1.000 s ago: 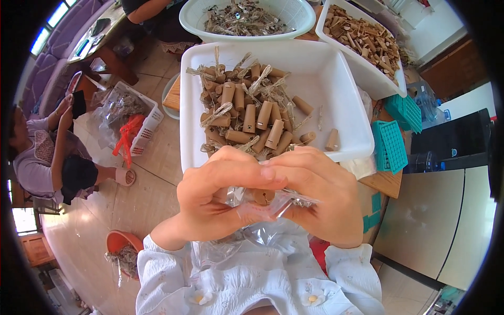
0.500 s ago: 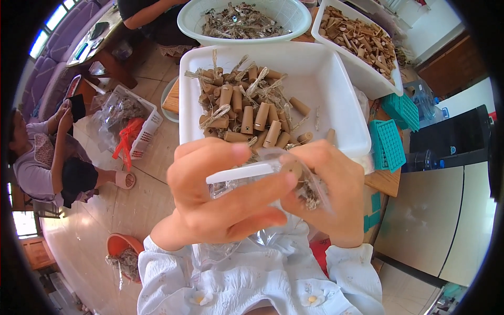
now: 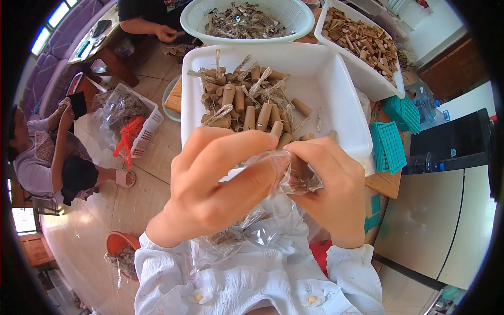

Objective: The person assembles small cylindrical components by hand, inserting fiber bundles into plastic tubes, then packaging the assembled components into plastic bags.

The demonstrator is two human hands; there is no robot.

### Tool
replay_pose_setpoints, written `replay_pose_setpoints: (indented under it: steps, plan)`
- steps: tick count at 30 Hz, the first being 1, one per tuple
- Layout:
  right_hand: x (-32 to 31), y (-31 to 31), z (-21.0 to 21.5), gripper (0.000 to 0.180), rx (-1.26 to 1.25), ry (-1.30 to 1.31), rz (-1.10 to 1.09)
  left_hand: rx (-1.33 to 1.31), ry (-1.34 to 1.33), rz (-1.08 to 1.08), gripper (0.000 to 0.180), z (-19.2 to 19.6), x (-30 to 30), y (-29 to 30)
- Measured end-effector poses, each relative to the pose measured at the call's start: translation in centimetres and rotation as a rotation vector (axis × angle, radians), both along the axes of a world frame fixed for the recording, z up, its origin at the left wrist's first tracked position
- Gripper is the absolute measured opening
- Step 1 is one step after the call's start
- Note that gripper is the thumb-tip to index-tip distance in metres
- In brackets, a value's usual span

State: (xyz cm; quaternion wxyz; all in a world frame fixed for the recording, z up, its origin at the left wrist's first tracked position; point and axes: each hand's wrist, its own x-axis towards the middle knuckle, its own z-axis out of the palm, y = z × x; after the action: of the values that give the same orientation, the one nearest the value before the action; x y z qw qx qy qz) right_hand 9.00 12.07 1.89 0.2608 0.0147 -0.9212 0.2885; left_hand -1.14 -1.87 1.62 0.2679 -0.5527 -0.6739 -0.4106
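Near the middle of the view, above my lap, my left hand (image 3: 220, 176) pinches the edge of a small clear plastic bag (image 3: 286, 176). A white strip shows between its fingers. From the other side my right hand (image 3: 328, 184) grips the same bag, its thumb and forefinger around a brown cork stopper (image 3: 300, 167) inside. Part of the cork and whatever is bundled with it is hidden by fingers and shiny plastic. Beyond my hands, a white tray (image 3: 336, 100) holds a heap of brown corks with bundles of thin wire (image 3: 252, 102). More clear bags (image 3: 262, 226) lie on my lap.
Behind the tray stand a pale basin (image 3: 191, 23) of wire bundles and a white bin (image 3: 362, 86) of brown pieces. Green racks (image 3: 388, 147) are at right. A person (image 3: 44, 152) sits at left by a white basket (image 3: 149, 131); another person's hand (image 3: 167, 34) shows behind.
The plastic bag has been drawn up around the cork, which sat visible at its mouth before. My left fingers have closed in on the bag. The far person's hand has come into view.
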Motion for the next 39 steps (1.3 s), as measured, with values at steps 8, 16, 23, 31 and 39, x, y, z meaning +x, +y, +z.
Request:
replay_pose_setpoints:
  steps: [8, 16, 23, 31, 39]
  plan:
    - [0.1, 0.0, -0.3, 0.043, 0.037, -0.009, -0.03, 0.037, 0.138, -0.001, 0.024, -0.7, -0.6, 0.6]
    - [0.1, -0.1, -0.5, 0.044, 0.094, 0.004, -0.031, 0.03, 0.189, -0.1, 0.029, -1.4, -1.1, 0.5]
    - [0.2, -0.3, -0.5, 0.043, 0.038, -0.06, -0.055, 0.01, 0.123, -0.055, 0.027, -1.3, -1.2, 0.8]
    - [0.4, 0.2, -0.2, 0.036, -0.121, -0.181, 0.1, 0.127, -0.447, -0.206, 0.017, -1.5, -0.5, 0.9]
    - [0.9, 0.3, -0.1, 0.043, -0.621, -0.243, 0.251, 0.229, -1.033, -0.786, 0.058, -2.1, -0.1, 0.7]
